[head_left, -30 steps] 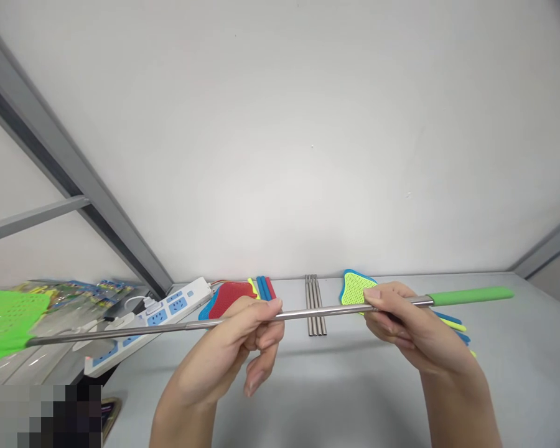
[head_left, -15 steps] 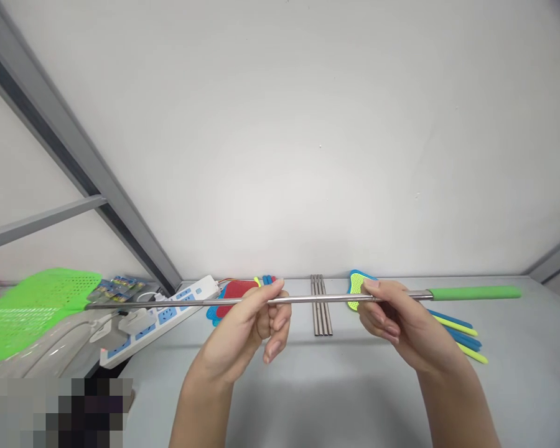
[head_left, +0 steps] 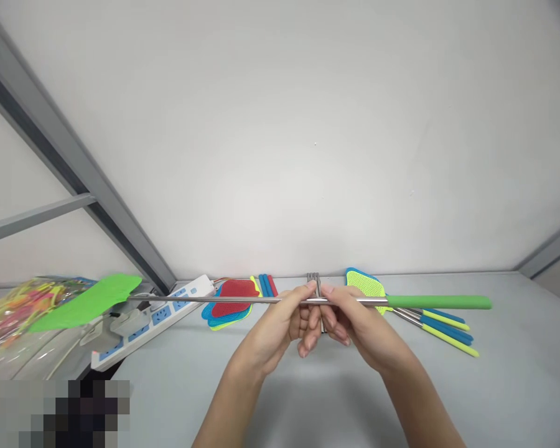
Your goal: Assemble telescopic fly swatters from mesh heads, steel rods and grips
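Observation:
A telescopic fly swatter (head_left: 242,300) lies level across my view, its green paddle (head_left: 91,303) at the left and its green grip (head_left: 438,303) at the right. My left hand (head_left: 277,330) pinches the thin metal rod between thumb and fingers. Close beside it, my right hand (head_left: 366,326) is closed on the thicker rod section near the grip. Behind the hands, several metal rods (head_left: 313,275) lie on the table, mostly covered. To the left are stacked red, blue and yellow swatter heads (head_left: 233,297), with blue and red grips (head_left: 266,285) next to them.
Several swatters with yellow and blue grips (head_left: 448,330) lie at the right on the grey table (head_left: 508,373). A white power strip (head_left: 156,323) with plugged-in adapters stands at the left, near a plastic bag of colourful items (head_left: 23,305). A wall and metal frame (head_left: 121,218) bound the back.
My hands have come together along the rod, and the swatter looks shorter. Its paddle has moved right and turned more edge-on, while the grip end has moved left.

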`<state>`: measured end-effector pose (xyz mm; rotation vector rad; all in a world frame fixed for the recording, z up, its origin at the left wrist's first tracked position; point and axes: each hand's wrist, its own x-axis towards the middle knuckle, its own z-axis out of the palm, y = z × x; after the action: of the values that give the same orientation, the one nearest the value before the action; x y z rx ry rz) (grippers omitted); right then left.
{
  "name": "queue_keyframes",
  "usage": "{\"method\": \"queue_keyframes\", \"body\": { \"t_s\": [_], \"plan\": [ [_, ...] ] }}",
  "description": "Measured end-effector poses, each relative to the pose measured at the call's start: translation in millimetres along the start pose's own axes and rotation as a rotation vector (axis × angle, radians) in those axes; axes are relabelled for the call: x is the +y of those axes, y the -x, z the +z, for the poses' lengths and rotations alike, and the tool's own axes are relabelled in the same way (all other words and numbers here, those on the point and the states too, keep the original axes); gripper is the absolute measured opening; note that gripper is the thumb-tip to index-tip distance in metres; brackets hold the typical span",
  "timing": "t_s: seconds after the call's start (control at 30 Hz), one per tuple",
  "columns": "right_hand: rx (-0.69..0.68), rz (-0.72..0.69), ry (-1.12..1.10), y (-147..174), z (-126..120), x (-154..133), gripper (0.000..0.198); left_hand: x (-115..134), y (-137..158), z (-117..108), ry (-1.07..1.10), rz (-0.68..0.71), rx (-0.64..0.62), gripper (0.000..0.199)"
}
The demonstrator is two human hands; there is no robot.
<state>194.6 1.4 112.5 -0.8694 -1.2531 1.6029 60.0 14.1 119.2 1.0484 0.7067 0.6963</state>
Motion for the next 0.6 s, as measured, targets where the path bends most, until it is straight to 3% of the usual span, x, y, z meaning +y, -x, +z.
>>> {"method": "queue_keyframes", "body": {
  "t_s": [0.27,0.6],
  "plan": [
    [-0.028,-0.001,0.016,-7,-4,4,0.038,5,2,-6,-0.077,-0.006,0.039,0.043],
    [0.063,-0.006,-0.100,-7,-4,2,0.036,9,5,-14,-0.075,-0.066,0.082,0.039]
  ]
}}
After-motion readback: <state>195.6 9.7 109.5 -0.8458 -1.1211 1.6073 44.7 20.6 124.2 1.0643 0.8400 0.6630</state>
